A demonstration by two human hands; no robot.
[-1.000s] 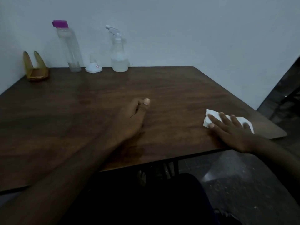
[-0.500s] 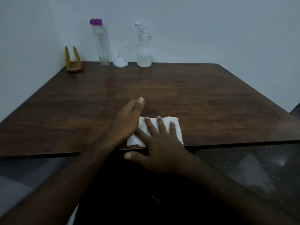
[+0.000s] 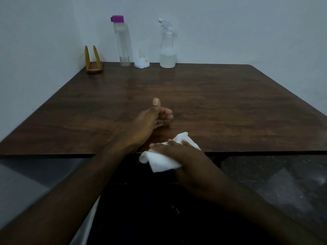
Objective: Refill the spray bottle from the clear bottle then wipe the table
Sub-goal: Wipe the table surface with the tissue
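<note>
My right hand [image 3: 187, 156] grips a white cloth [image 3: 159, 161] at the near edge of the dark wooden table [image 3: 212, 103]; part of the cloth hangs off the edge. My left hand [image 3: 148, 121] rests on its side on the table just behind, thumb up and fingers loosely curled, holding nothing. By the wall at the back stand the clear bottle [image 3: 122, 41] with a purple cap, nearly drained, and the spray bottle [image 3: 167, 45], about a third full of liquid.
A small white funnel [image 3: 142, 61] sits upside down between the two bottles. A yellow napkin holder [image 3: 93, 61] stands in the back left corner. White walls close the back and left sides. Dark floor lies to the right.
My right hand swept the cloth from the table's right side to the near edge in front of me, then closed on it and pulled it partly off. My left hand's fingers curled.
</note>
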